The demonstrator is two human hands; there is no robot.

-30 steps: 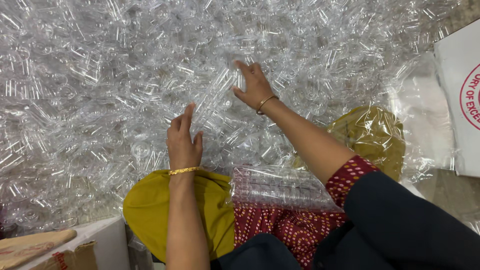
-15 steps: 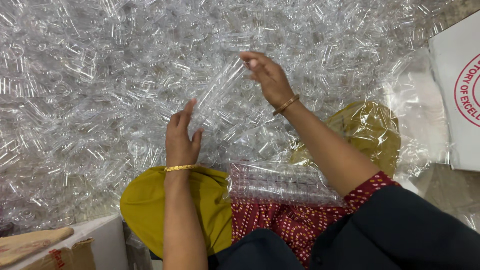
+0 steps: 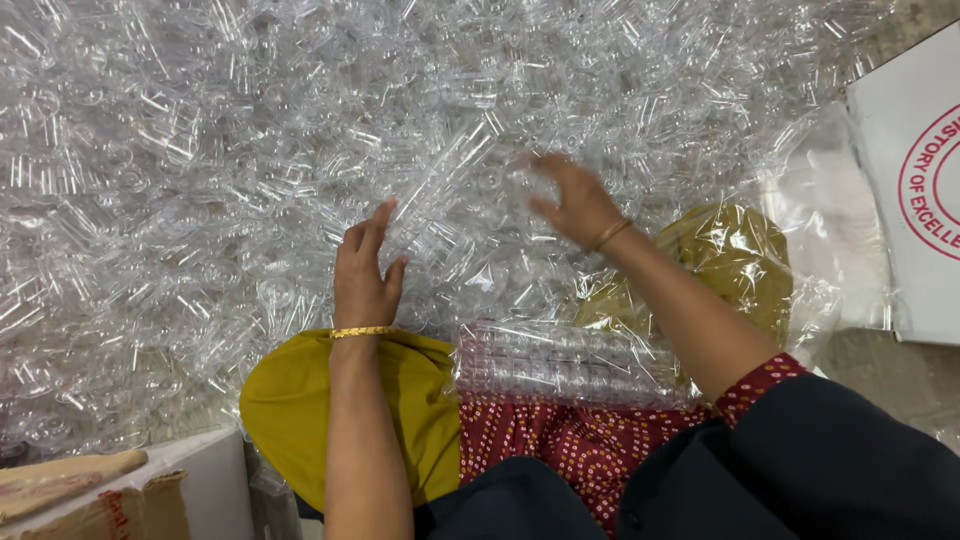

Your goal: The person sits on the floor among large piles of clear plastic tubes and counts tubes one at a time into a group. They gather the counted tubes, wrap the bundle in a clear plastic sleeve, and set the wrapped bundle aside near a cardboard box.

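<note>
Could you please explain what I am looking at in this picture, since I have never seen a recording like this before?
There is no machine here. The picture comes from a camera worn on a person's head, looking down at their own two bare hands. The left hand and right hand, each with a gold bangle at the wrist, reach into a wide heap of small clear plastic pieces that covers nearly the whole view. The pieces are too jumbled to tell whether either hand has one in its grip. On the lap, over red patterned cloth and yellow cloth, lies a clear bag of stacked pieces. A white carton sits at the right.
</note>
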